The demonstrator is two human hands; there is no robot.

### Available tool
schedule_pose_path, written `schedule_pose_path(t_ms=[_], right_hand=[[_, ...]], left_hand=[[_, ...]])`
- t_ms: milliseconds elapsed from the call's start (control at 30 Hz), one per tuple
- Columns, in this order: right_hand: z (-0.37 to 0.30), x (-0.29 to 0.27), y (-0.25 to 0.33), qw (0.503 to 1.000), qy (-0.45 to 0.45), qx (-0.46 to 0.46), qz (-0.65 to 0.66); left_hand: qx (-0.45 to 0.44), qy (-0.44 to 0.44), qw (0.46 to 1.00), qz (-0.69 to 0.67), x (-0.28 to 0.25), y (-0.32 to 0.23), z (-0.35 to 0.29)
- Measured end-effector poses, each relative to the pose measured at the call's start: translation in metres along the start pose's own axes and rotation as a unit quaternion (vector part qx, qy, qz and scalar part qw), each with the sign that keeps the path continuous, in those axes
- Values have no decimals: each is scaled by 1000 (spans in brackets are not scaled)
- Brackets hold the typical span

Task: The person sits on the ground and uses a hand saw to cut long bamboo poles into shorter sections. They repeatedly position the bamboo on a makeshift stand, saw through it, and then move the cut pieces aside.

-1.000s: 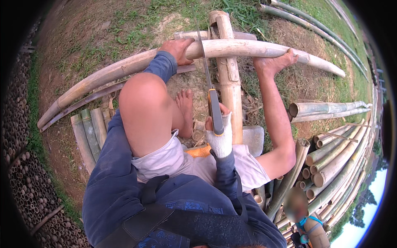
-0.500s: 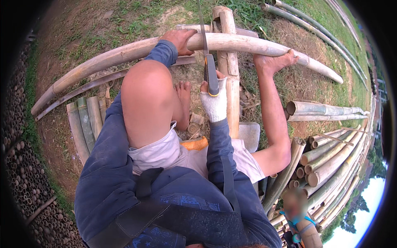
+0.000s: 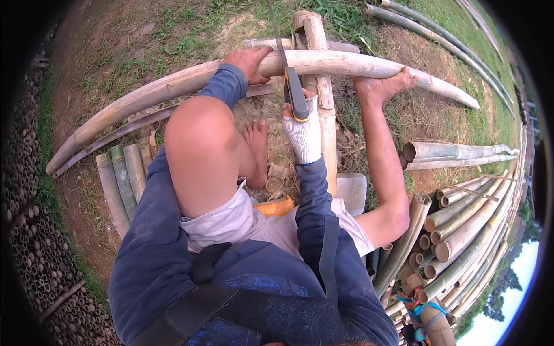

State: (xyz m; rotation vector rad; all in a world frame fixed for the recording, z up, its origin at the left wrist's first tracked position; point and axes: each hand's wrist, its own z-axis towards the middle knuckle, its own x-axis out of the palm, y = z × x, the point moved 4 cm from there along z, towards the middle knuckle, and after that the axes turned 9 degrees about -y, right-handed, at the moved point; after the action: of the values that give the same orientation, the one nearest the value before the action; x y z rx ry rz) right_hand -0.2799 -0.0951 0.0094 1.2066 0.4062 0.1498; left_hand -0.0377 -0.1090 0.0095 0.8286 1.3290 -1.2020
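A long, pale bamboo pole (image 3: 173, 85) lies crosswise in front of me over an upright wooden support (image 3: 326, 130). My bare left hand (image 3: 248, 62) is wrapped over the pole, just left of a hand saw (image 3: 298, 95). In a white fingerless glove, my right hand (image 3: 304, 130) grips the saw's grey and yellow handle. The saw's narrow blade points away from me and crosses the pole beside the left hand; whether it has cut in cannot be seen. My right foot (image 3: 388, 85) presses on the pole farther right.
Short bamboo pieces (image 3: 118, 173) lie at the left, beyond my bent knee. A large stack of bamboo poles (image 3: 461, 230) is at the right. More long poles (image 3: 438, 40) rest on the grass at the upper right. An orange cloth (image 3: 274, 206) sits between my legs.
The saw and my right hand have shifted slightly, with the handle a little higher in view. My left hand and foot keep their places on the pole. The view has moved slightly.
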Motion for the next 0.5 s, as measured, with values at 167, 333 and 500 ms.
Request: schedule_pose_path(t_ms=[167, 333, 500], right_hand=[[-87, -52, 33, 995, 9, 63, -76], [-193, -136, 118, 992, 24, 94, -84], [-76, -64, 48, 992, 14, 90, -93]], left_hand=[[-6, 10, 999, 46, -4, -3, 0], [-13, 13, 1000, 21, -2, -7, -1], [-21, 14, 999, 19, 0, -4, -1]])
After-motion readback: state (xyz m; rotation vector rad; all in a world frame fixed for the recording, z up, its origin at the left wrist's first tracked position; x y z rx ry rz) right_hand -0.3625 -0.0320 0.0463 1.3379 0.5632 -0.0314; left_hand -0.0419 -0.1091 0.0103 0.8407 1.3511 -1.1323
